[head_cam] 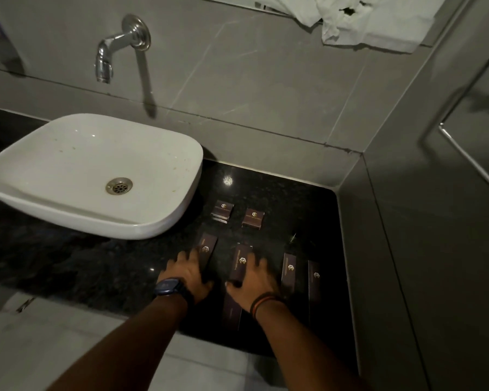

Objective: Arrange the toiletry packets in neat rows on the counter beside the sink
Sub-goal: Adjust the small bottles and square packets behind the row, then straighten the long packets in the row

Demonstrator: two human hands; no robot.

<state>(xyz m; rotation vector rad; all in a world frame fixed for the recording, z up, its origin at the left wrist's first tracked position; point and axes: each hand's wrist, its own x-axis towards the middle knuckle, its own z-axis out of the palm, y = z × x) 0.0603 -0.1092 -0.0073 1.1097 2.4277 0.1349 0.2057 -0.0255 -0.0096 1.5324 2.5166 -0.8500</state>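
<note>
Mostly arranged on the dark surface [266,187] right of the sink [96,170]: two small packets [222,210] behind, long packets [289,268] in front; left hand [188,273] and right hand [256,283], fingers spread flat, apparently squaring two, gripping none; one [232,311] nearer unplaced.

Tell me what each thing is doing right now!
Tap: off, no water.
Sink: empty, dry-looking.
Small packets: flat, side by side.
Long packets: lying in a row.
Left hand: resting on a long packet.
Right hand: resting on another.
</note>
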